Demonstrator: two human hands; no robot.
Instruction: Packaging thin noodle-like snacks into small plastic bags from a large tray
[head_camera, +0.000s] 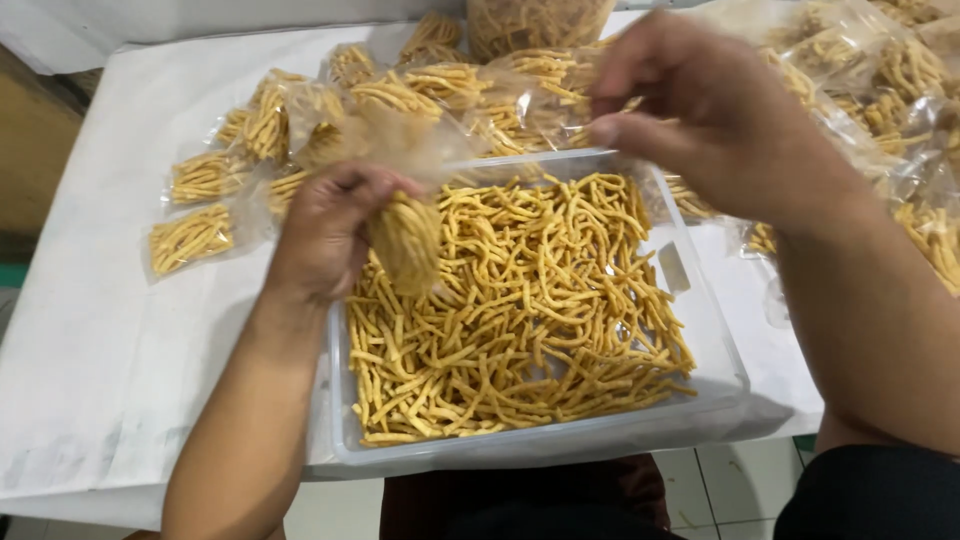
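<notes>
My left hand (325, 235) grips a small clear plastic bag (405, 240) partly filled with yellow fried snack sticks, holding it over the left side of a clear plastic tray (720, 345). The tray holds a loose pile of the same snack sticks (530, 310). My right hand (700, 120) hovers above the tray's far edge with its fingers pinched together near the top of the bag's plastic; whether it holds the plastic is hard to tell.
Several filled small bags (200, 210) lie on the white paper-covered table (90, 330) beyond and left of the tray. More filled bags (900, 90) are heaped at the far right. A tiled floor (730, 490) shows below the table's near edge.
</notes>
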